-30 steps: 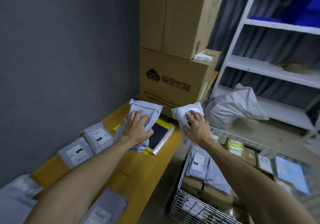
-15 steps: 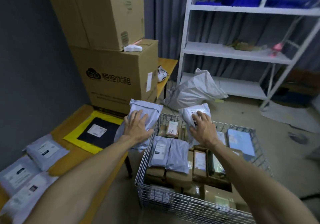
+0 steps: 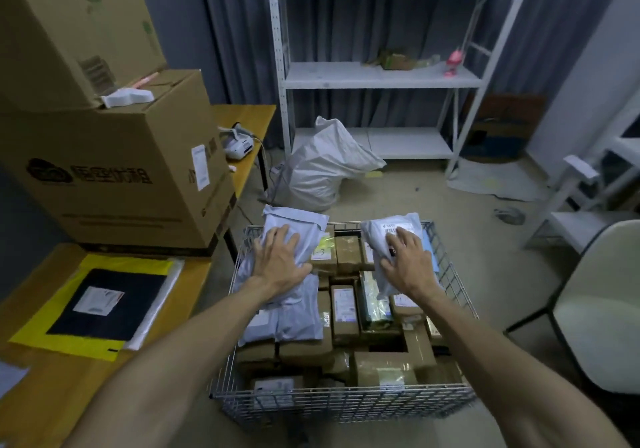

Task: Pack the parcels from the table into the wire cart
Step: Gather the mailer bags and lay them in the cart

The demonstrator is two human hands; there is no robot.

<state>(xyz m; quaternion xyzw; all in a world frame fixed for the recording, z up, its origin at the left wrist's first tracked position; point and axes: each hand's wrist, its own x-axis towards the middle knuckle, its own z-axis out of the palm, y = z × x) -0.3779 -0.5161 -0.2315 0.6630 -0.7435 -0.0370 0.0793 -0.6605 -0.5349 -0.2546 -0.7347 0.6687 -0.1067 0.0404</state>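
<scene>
Grey curtains and a white metal shelving rack (image 3: 381,77) close off the room at twelve o'clock in the head view, with a slumped grey sack (image 3: 322,174) on the floor below. Stacked brown cardboard boxes (image 3: 114,184) fill ten o'clock, standing on the orange wooden table (image 3: 52,395) that runs down to eight o'clock, and a white moulded chair (image 3: 602,309) sits at four o'clock. The silver wire cart (image 3: 346,406) stands at six o'clock, just beside the table's edge, loaded with brown taped cartons (image 3: 384,368) and flat grey mailers (image 3: 291,323). Both arms reach out over it. The left hand (image 3: 280,260) lies palm-down, fingers spread, on a puffy pale grey plastic mailer (image 3: 294,217) at the cart's eleven o'clock corner, gripping it as far as can be seen. The right hand (image 3: 408,260) does the same on a smaller grey mailer with a white barcode label (image 3: 377,239) at the cart's one o'clock corner. The two hands are well apart, one parcel each. Whether either parcel already rests on the load beneath cannot be told. The step in hand looks to be the set-down: both parcels are over the basket and need only lowering and letting go, each where it can lie flat and not slide off the cartons. The job is not finished then, since a flat black parcel in a yellow-edged sleeve (image 3: 104,309) lies on the table at nine o'clock, well apart from both hands, and would call for a turn to the left.
</scene>
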